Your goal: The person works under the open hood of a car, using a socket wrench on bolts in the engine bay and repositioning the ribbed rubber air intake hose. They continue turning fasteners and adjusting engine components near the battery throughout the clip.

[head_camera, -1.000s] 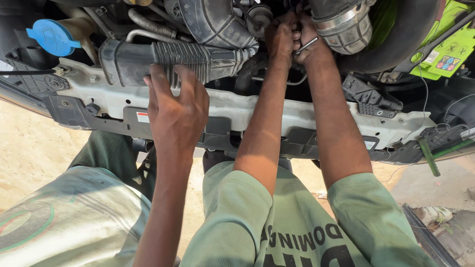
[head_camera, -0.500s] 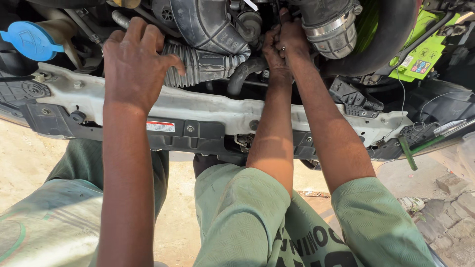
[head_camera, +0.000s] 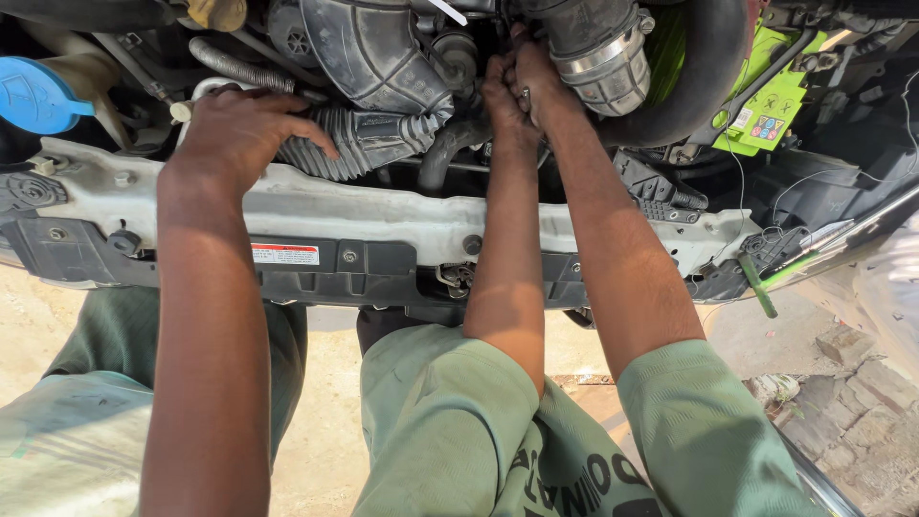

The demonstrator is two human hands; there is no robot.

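Gripping a small metal piece [head_camera: 525, 97] above the grey crossmember [head_camera: 383, 215], the left hand [head_camera: 503, 96] and right hand [head_camera: 542, 81] kept each grip pressed together, touching one another. Another person's hand [head_camera: 239, 129] lay on the ribbed hose [head_camera: 369, 144], just above that crossmember's left part.

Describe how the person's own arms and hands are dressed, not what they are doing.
Both arms wear short, loose, pale green sleeves: left sleeve, right sleeve. They belong to a green shirt with dark lettering on the chest. Forearms are bare. The left hand and right hand show no gloves and no watch.
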